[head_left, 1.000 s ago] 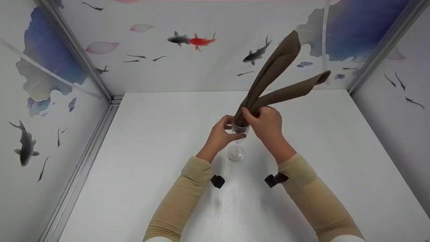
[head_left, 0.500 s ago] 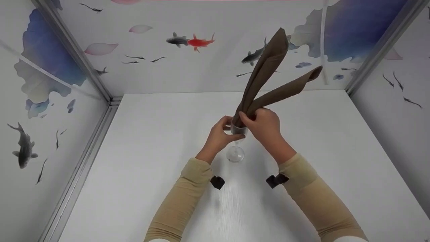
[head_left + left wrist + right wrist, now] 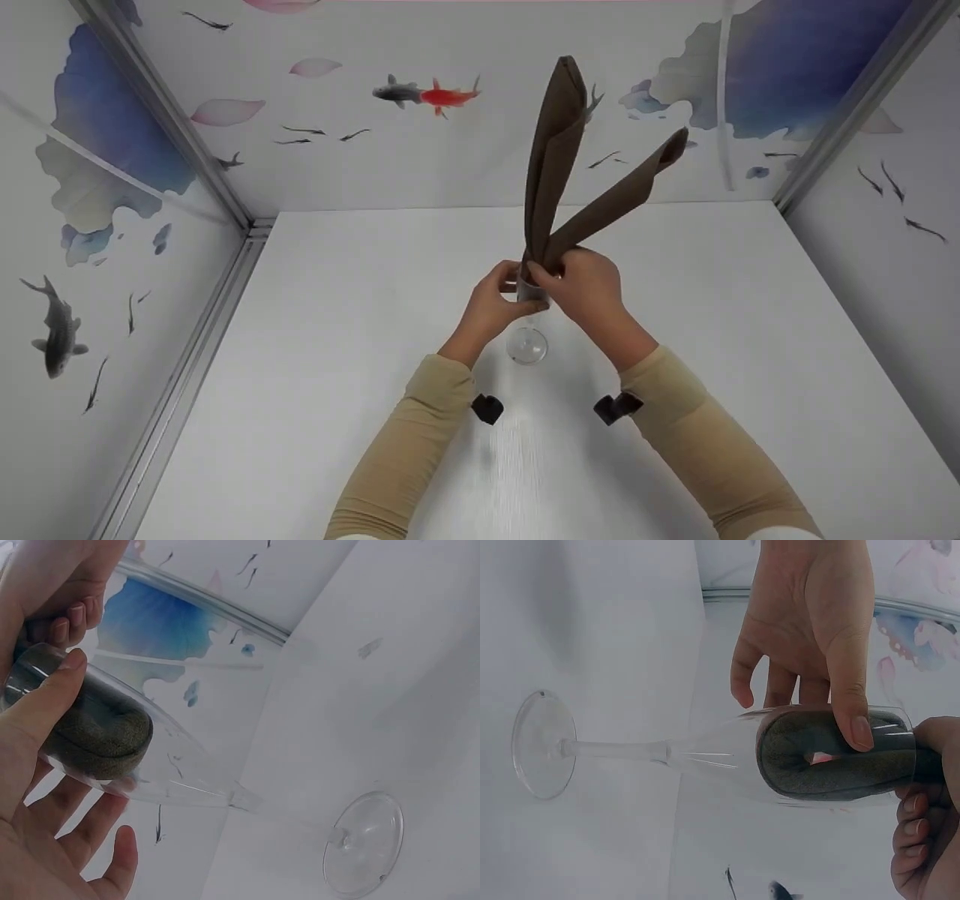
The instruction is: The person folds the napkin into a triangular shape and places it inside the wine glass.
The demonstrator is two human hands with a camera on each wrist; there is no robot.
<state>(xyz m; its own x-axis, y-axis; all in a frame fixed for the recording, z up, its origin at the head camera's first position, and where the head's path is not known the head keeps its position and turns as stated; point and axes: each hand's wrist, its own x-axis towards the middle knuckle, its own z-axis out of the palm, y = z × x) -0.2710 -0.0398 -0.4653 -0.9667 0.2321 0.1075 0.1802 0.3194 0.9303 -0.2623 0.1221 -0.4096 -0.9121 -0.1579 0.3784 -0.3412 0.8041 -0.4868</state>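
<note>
A clear stemmed glass (image 3: pixel 712 754) stands on the white table, its round foot (image 3: pixel 527 346) nearest the person in the head view. Inside its bowl sits the folded lower end of a brown cloth napkin (image 3: pixel 555 157), whose two rolled ends rise above the rim and spread apart. My left hand (image 3: pixel 491 304) holds the bowl, thumb (image 3: pixel 56 694) on the near side and fingers behind. Right at the rim, my right hand (image 3: pixel 589 281) pinches the napkin with curled fingers. The napkin's rounded bottom (image 3: pixel 105 739) shows through the glass, partway down the bowl.
White panels printed with fish and blue shapes enclose the table (image 3: pixel 337 300) at the back and sides. Metal rails (image 3: pixel 180 360) run along the left edge. A small black device (image 3: pixel 487 409) is worn at each wrist.
The napkin's two ends have swung left, the taller one now nearly upright. My right hand has moved slightly left and down toward the rim. The left hand stays on the glass.
</note>
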